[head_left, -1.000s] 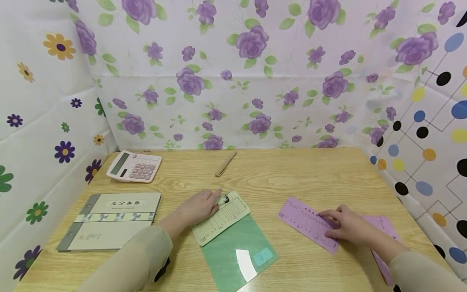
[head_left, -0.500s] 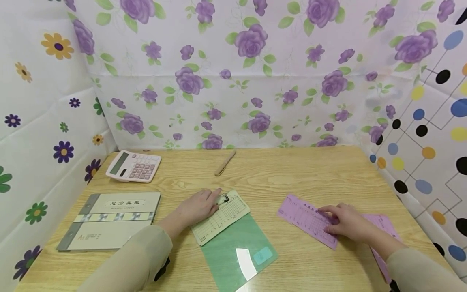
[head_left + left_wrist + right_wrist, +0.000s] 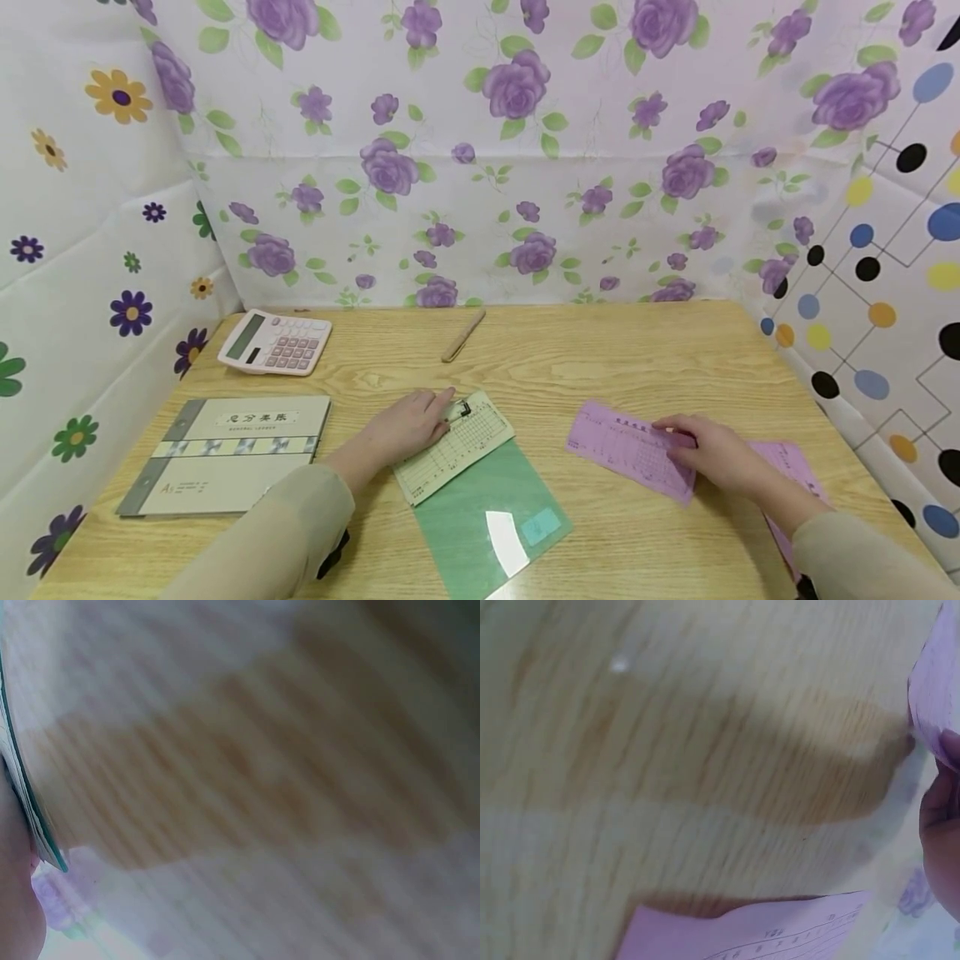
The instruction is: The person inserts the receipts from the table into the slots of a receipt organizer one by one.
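Observation:
In the head view, my left hand [image 3: 411, 425] rests on a stack of cream printed forms [image 3: 457, 450], its index finger beside a black binder clip [image 3: 466, 408]. The forms lie across the top of a green translucent folder [image 3: 487, 521] with a pale blue label. In the left wrist view, the stack's edge [image 3: 34, 817] shows beside the hand. My right hand [image 3: 712, 454] pinches a pink printed slip [image 3: 622, 446] at its right end; the slip curves up slightly. Another pink slip [image 3: 787, 458] lies partly hidden under the right forearm.
An A5 ledger book [image 3: 232, 467] lies at the left, with a pink-white calculator [image 3: 277, 343] behind it. Near the back edge lies a beige pen [image 3: 463, 336]. Patterned cloth [image 3: 487, 208] walls in the wooden table [image 3: 600, 350] on the back and both sides.
The pink slip in my right hand has shifted a little up and left and now bends more. My right hand has drifted slightly with it. The left hand stays put.

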Tool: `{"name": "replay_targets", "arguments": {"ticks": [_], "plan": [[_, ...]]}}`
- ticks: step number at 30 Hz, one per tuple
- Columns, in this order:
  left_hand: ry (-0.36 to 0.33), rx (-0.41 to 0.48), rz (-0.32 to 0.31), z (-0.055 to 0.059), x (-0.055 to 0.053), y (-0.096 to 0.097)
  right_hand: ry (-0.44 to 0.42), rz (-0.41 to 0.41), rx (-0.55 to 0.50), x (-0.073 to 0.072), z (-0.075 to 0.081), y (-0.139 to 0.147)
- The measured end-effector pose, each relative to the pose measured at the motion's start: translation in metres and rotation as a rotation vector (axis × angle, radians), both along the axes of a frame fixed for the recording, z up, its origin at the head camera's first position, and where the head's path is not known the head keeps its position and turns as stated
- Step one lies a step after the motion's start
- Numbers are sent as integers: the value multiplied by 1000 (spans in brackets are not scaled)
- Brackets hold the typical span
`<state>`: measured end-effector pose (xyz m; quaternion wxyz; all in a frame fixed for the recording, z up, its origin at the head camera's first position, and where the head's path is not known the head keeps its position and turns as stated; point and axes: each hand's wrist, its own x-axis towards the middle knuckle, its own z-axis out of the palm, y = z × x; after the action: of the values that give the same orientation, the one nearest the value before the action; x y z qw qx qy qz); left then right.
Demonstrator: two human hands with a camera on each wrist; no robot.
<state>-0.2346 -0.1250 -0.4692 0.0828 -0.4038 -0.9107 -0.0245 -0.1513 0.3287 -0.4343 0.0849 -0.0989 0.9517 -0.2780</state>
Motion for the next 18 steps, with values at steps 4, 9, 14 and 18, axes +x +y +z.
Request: {"name": "replay_targets", "arguments": {"ticks": [4, 9, 14, 18], "plan": [[-7, -6, 8, 0, 0, -1, 16, -8, -48, -5, 5, -2], [-7, -11, 14, 0, 0, -1, 77, 17, -53, -16, 9, -6], [-18, -11, 20, 1, 0, -1, 71, 41, -90, -27, 15, -13], [-32, -11, 23, 2, 0, 1, 23, 55, -140, -34, 23, -22]]}}
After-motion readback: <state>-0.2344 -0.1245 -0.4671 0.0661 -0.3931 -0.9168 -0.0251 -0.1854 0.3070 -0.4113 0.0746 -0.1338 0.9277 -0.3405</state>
